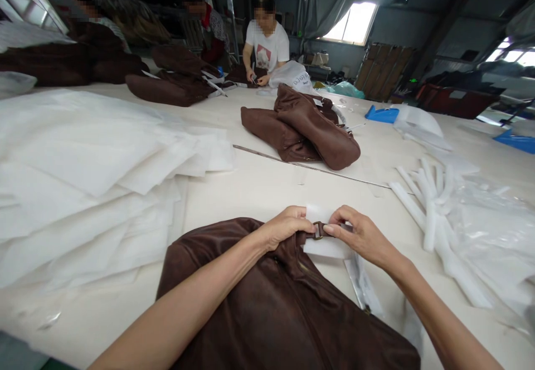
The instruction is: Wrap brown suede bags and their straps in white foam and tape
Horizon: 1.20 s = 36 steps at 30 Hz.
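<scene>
A brown bag [259, 303] fills bottom center, where the left hand [288, 228], forearm slanting from lower left, and the right hand [359, 235], fingers curled, pinch its strap [345, 227] either side of a buckle [319, 230]. Bare tabletop [251, 191] runs between white sheets [92, 152] at left and foam strips [430, 214] at right. Upper center, a plastic sack [292, 76] bears dark lettering, not clearly legible.

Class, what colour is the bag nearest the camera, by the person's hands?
The bag is dark brown, seen best in the head view.
</scene>
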Each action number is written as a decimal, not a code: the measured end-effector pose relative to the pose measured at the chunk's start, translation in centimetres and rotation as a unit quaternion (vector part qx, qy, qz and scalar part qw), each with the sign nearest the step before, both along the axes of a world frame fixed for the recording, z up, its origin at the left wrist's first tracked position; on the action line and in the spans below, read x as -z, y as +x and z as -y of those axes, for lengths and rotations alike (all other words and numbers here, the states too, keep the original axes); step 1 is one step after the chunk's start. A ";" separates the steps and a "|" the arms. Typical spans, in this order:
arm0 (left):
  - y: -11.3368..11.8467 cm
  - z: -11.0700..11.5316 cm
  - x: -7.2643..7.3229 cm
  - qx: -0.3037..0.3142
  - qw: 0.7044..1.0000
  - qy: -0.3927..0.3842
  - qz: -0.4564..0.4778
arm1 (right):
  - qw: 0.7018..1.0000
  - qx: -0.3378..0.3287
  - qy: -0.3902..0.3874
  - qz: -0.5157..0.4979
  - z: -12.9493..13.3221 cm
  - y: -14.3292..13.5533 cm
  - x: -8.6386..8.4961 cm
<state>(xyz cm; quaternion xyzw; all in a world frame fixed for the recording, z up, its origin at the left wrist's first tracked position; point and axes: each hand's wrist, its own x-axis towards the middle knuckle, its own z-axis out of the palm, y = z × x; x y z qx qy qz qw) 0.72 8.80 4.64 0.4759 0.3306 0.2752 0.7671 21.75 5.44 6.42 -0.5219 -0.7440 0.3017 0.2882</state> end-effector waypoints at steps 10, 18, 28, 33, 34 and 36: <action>-0.1 0.1 0.0 -0.025 0.999 0.005 -0.022 | 1.000 0.017 -0.001 -0.023 0.3 0.7 1.0; -0.1 0.2 -0.2 -0.046 0.998 -0.043 -0.002 | 0.953 -0.113 0.254 0.120 3.2 1.8 3.1; 0.1 0.9 0.0 -0.065 0.995 0.069 -0.021 | 0.979 0.052 0.199 -0.010 3.2 -1.6 2.9; -0.2 1.1 -0.1 -0.049 0.990 0.123 -0.044 | 0.984 0.129 0.041 -0.120 2.9 -2.4 2.5; -0.3 1.1 -0.1 -0.037 0.988 0.140 -0.053 | 0.981 0.132 0.019 -0.141 2.8 -2.5 2.5; -0.5 1.1 -0.1 -0.009 0.981 0.179 -0.080 | 0.976 0.132 -0.009 -0.175 2.7 -2.6 2.4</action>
